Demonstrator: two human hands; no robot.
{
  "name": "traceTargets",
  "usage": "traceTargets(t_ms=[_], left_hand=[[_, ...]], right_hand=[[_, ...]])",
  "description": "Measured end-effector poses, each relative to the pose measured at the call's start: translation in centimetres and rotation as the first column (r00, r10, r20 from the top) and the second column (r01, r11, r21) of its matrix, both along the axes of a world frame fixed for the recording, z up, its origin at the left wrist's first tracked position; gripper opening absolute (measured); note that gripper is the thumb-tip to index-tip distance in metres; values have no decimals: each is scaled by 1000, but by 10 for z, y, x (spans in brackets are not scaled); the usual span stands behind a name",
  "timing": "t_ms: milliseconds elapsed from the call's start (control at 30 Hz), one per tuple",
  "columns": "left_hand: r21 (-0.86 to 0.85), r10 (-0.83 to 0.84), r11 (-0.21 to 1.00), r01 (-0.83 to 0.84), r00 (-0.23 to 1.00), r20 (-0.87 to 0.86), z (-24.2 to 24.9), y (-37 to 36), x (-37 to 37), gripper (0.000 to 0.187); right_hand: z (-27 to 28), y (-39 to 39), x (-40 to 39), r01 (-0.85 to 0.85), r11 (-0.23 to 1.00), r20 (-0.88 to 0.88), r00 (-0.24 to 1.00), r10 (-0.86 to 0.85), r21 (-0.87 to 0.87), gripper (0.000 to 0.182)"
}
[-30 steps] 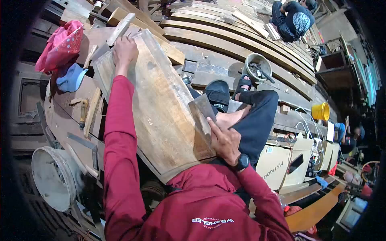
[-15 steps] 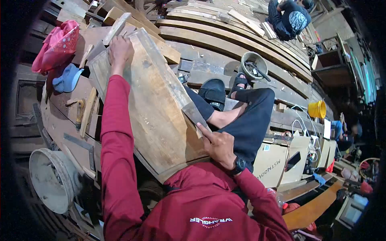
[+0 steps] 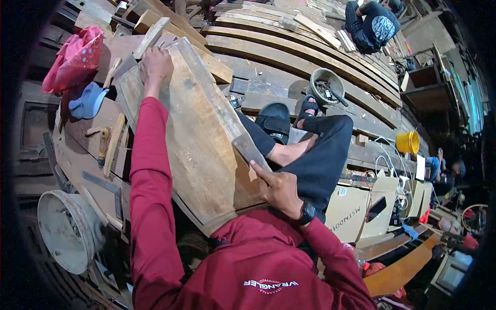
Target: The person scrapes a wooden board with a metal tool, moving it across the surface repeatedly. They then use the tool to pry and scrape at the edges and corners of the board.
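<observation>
A long wooden panel (image 3: pixel 199 139) lies slanted across my lap, with darker strips along its edges. At its far end, my left hand (image 3: pixel 156 64) is closed, its fingers curled beside a pale wooden strip (image 3: pixel 152 37); what lies under the fingers is hidden. My right hand (image 3: pixel 281 191), below a black wristwatch (image 3: pixel 308 212), is closed on the near end of a short flat strip (image 3: pixel 250 151) at the panel's right edge. Its index finger stretches along this strip.
On the left are a pink patterned cloth (image 3: pixel 77 59), a blue cap (image 3: pixel 88 101), a yellow-handled tool (image 3: pixel 104 144) and a large bucket (image 3: pixel 67 232). Ahead stands a small bucket (image 3: pixel 326 85) on wooden beams (image 3: pixel 310 64). A co-worker (image 3: pixel 374 26) sits at upper right; a cardboard box (image 3: pixel 354 206) is right.
My right hand has shifted slightly down and left, its index finger moving a little on the short strip. My left hand stays at the panel's far end.
</observation>
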State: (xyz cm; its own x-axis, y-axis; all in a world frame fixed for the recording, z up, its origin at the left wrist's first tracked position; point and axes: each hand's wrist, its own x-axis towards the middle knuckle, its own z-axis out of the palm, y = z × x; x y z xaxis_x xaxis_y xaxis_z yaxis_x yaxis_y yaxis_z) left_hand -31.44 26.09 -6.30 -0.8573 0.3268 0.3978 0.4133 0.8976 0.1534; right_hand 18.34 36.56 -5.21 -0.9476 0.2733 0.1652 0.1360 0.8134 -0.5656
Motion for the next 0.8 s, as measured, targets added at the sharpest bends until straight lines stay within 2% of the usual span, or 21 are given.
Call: traceTargets(t_ms=[100, 133, 233, 267, 333, 400, 433, 467, 500, 533, 633, 667, 700, 767, 800], left_hand=[[3, 2, 1000, -2, 1000, 7, 3, -1, 5, 45], [-2, -14, 1000, 14, 998, 53, 10, -1, 10, 45], [23, -12, 1000, 11, 1000, 23, 8, 0, 8, 44], [32, -3, 999, 2, 1000, 25, 8, -1, 7, 44], [41, 5, 999, -6, 999, 38, 13, 1, 17, 44], [-150, -73, 986, 72, 997, -3, 10, -5, 3, 44], [-242, -116, 964, 109, 993, -17, 10, -3, 2, 44], [25, -10, 1000, 8, 999, 48, 5, 0, 6, 44], [32, -6, 999, 4, 998, 67, 8, -2, 9, 44], [37, -7, 999, 4, 996, 88, 11, -3, 11, 44], [3, -41, 999, 41, 994, 100, 3, -5, -5, 47], [-4, -44, 999, 45, 996, 73, -4, -6, -10, 49], [-12, -48, 999, 48, 998, 45, -11, -6, -16, 50], [-103, -19, 994, 35, 989, 148, 15, 0, 9, 50], [-33, -40, 999, 43, 994, 102, 10, 1, 4, 46]], right_hand=[[20, 0, 8, -47, 998, 69, 996, 50, -37, 46], [10, -4, 12, -85, 993, -23, 996, 83, -87, 47], [2, -20, 23, -157, 987, 49, 986, 158, -26, 53], [4, -28, 27, -210, 976, 159, 967, 199, 59, 61], [-5, -39, 32, -244, 970, 147, 959, 241, 5, 69], [-6, -46, 29, -249, 968, 94, 965, 247, 19, 73], [-3, -48, 26, -266, 964, 125, 957, 261, 19, 73], [0, -49, 21, -284, 959, 155, 948, 277, 20, 73], [3, -50, 16, -303, 953, 185, 937, 294, 19, 73], [6, -53, 12, -340, 939, 276, 899, 341, -55, 73], [-1, -69, 7, -323, 946, 139, 936, 325, -31, 66], [-2, -74, 7, -343, 939, 214, 915, 342, -34, 63], [-2, -77, 7, -333, 943, 185, 927, 327, 5, 63], [2, -79, 7, -324, 942, 124, 942, 312, 90, 63], [10, -80, 8, -302, 947, 134, 949, 287, 106, 60]])
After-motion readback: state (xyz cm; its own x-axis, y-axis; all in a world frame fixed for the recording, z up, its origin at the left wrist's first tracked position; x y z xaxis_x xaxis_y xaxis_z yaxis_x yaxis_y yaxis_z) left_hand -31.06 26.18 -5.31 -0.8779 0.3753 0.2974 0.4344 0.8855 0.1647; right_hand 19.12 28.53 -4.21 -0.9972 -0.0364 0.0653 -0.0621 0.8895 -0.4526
